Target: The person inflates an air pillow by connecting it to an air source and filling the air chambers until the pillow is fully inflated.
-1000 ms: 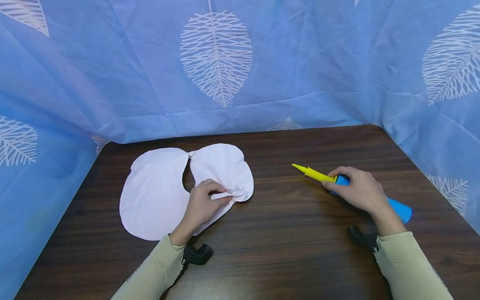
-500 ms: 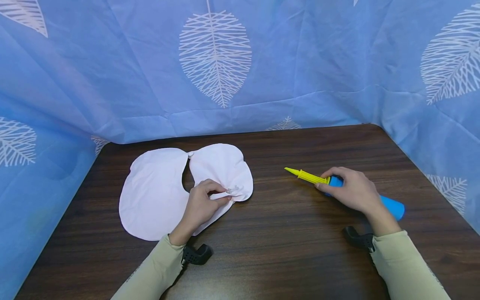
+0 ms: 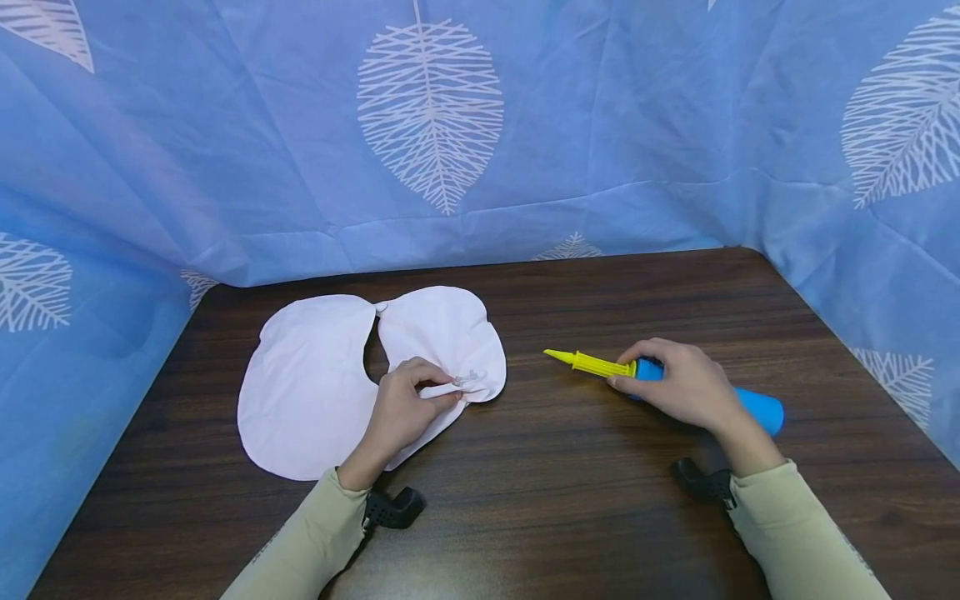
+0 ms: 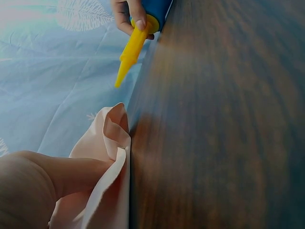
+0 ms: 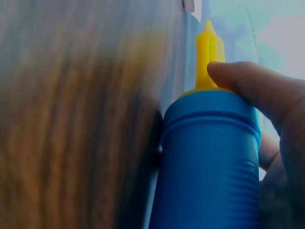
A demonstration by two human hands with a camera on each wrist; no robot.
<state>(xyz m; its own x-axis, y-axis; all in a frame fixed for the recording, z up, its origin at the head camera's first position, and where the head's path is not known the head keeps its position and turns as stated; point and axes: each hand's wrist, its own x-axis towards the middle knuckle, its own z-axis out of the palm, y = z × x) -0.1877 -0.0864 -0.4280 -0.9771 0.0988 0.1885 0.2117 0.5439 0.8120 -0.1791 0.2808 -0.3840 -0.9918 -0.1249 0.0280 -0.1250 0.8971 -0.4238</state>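
Observation:
A flat white inflatable neck pillow [image 3: 307,392], a deflated U-shape, lies on the left half of the table. My left hand [image 3: 401,412] pinches up a fold of its right lobe beside a small clear valve [image 3: 471,380]. In the left wrist view the pinched fabric [image 4: 116,138] stands up in a crease. My right hand [image 3: 678,383] grips a blue hand pump [image 3: 757,408] near its front end. Its yellow nozzle [image 3: 592,363] points left toward the pillow, a gap away from it. Thumb and fingers sit around the collar, as the right wrist view of the blue barrel [image 5: 209,157] shows.
A dark wood-grain table [image 3: 525,517] carries both things. Blue cloth with white leaf prints [image 3: 637,108] hangs behind it and along both sides. Black wrist mounts [image 3: 396,508] stick out from both sleeves.
My right hand has carried the pump leftward, bringing the yellow nozzle closer to the pillow and slightly nearer me. The left hand and the pillow stay as they were.

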